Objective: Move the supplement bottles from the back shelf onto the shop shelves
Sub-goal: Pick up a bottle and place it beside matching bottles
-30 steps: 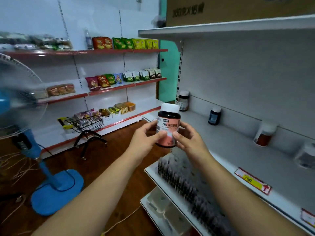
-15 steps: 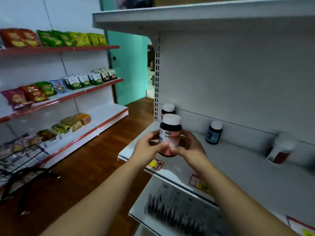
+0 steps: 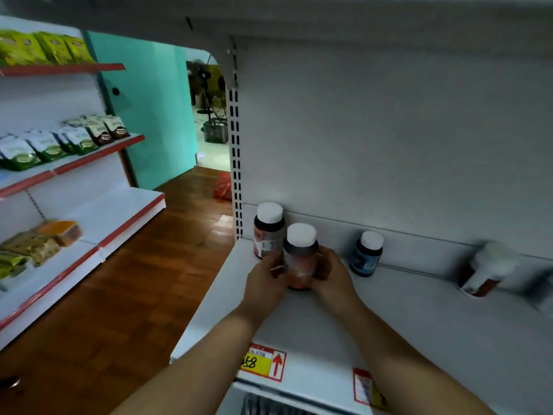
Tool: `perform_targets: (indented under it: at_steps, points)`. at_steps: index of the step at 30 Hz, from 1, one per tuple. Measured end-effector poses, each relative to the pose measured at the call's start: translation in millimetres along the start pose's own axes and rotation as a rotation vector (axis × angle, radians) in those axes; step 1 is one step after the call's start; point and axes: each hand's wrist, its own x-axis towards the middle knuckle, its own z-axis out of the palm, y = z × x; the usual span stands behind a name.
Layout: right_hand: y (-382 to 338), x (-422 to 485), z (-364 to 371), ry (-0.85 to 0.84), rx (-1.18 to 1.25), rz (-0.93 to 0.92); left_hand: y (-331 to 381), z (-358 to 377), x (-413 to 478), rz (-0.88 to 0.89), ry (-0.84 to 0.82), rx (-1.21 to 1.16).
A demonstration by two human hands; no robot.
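White shop shelf (image 3: 419,319) meets a white-capped supplement bottle (image 3: 300,256). The left hand (image 3: 264,280) and right hand (image 3: 335,278) both clasp its sides, likely to seat it upright and square just beside a matching bottle (image 3: 267,229) at the back corner.

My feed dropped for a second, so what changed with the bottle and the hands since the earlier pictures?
The white-capped supplement bottle moved forward and down from mid-air to the shelf, just in front and right of the matching corner bottle; whether it rests there yet is unclear. The left hand and right hand still grip it. The corner bottle, blue-labelled bottle and blurred bottle farther right stayed put.
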Motion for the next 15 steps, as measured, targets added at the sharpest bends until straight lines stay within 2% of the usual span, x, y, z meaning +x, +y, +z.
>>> perform_targets:
  at_steps: [6, 15]
  points:
    - [-0.4, 18.1, 5.3, 0.05, -0.071, -0.003, 6.3, 1.4, 17.5, -0.011, -0.051, 0.056]
    - [10.8, 37.4, 7.2, 0.069, -0.018, 0.046, 0.7, 5.9, 26.5, -0.024, -0.116, -0.016]
